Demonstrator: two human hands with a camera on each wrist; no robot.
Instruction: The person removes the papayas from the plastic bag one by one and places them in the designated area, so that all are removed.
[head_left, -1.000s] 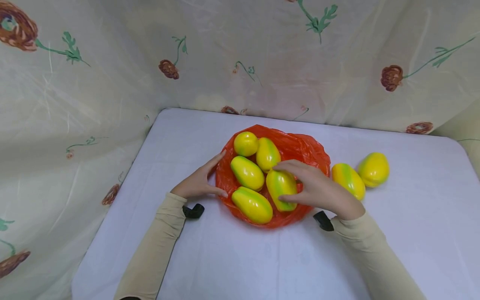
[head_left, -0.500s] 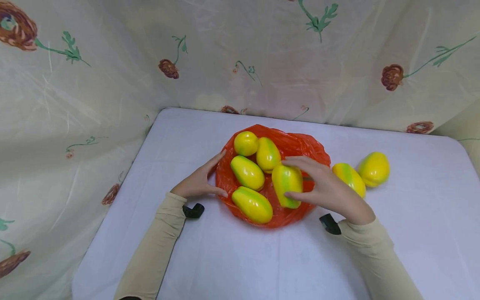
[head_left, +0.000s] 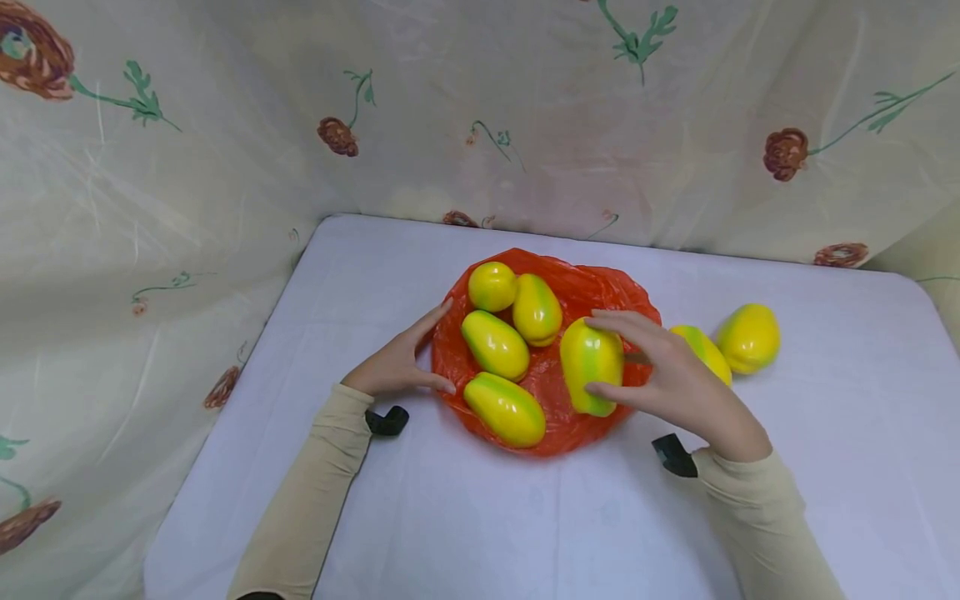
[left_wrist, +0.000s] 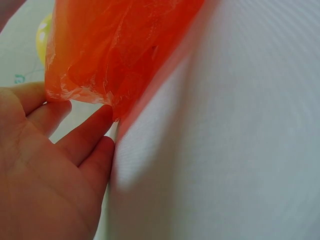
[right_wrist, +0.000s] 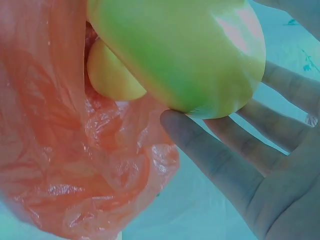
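Observation:
A red plastic bag [head_left: 622, 300] lies spread open on the table, and several glossy yellow papayas with green streaks sit in it, such as the papaya [head_left: 504, 410] at its near side. My right hand [head_left: 675, 383] grips another papaya [head_left: 592, 367] over the bag's right part, thumb on the near side and fingers round the far side. In the right wrist view this papaya [right_wrist: 185, 55] shows a broad green band. At the bag's left edge my left hand [head_left: 401, 358] stays spread, thumb and fingers apart. The left wrist view shows its fingertips [left_wrist: 105, 112] against the bag's rim [left_wrist: 75, 92].
Two more papayas lie on the table right of the bag: one papaya [head_left: 748, 337] in full sight, the other papaya [head_left: 705, 354] partly behind my right hand. A white cloth covers the table [head_left: 480, 533]. A flower-patterned curtain [head_left: 420, 167] hangs along the back and left.
My right hand has moved to the right with the papaya in its grip, away from the other papayas in the bag. The left hand has kept its place.

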